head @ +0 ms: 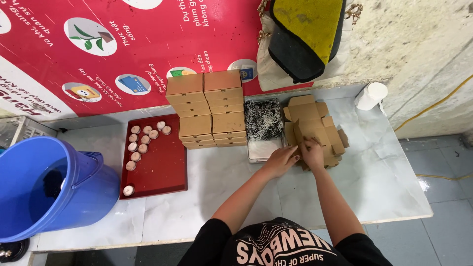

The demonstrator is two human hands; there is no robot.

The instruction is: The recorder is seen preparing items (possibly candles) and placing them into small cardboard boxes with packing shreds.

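Red tray [170, 170] of small round candles [142, 140]

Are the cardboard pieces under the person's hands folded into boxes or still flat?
Flat: the cardboard blanks lie spread in a loose pile, flaps out, under the left hand and right hand.

My hands [298, 155] cover part of the flat boxes [313, 128]; I can't see the fingertips. The bucket [49, 187] runs off-frame left.

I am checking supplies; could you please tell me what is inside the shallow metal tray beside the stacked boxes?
The shallow metal tray holds shredded black-and-white paper filling; anything beneath the shreds is covered.
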